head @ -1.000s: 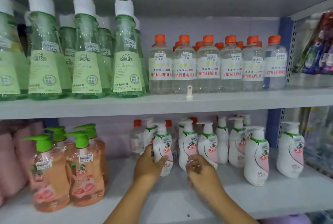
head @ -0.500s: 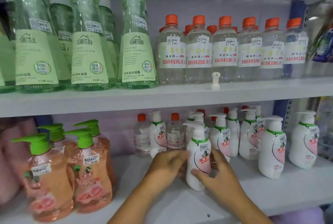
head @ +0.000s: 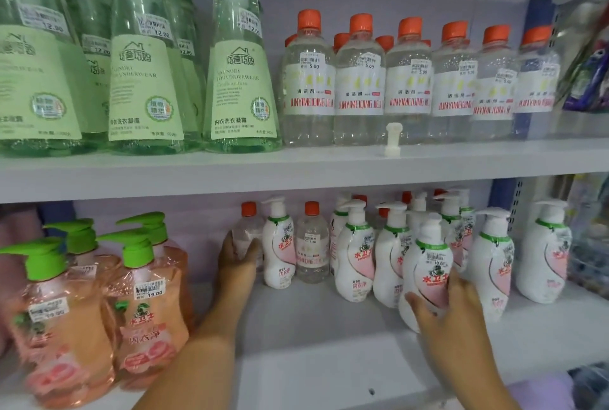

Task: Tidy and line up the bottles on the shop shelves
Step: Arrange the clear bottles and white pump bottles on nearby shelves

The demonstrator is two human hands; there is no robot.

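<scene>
On the lower shelf (head: 316, 353) stand several white pump bottles with pink labels. My right hand (head: 445, 307) grips the front one (head: 428, 264), which stands forward of the others. My left hand (head: 237, 261) reaches to the back left and holds a small clear bottle with an orange cap (head: 247, 228). Beside it stand a white pump bottle (head: 278, 244) and a second clear orange-capped bottle (head: 312, 244). More white pump bottles (head: 356, 254) crowd behind, with orange caps showing between them.
Orange pump bottles with green tops (head: 141, 310) stand at the lower left. The upper shelf (head: 296, 169) carries tall green bottles (head: 240, 80) on the left and a row of clear orange-capped bottles (head: 359, 86). A small white clip (head: 392, 139) stands at its edge.
My left hand left the front white pump bottle and moved back left onto the small clear bottle. My right hand carried the white pump bottle to the right. The view moved closer.
</scene>
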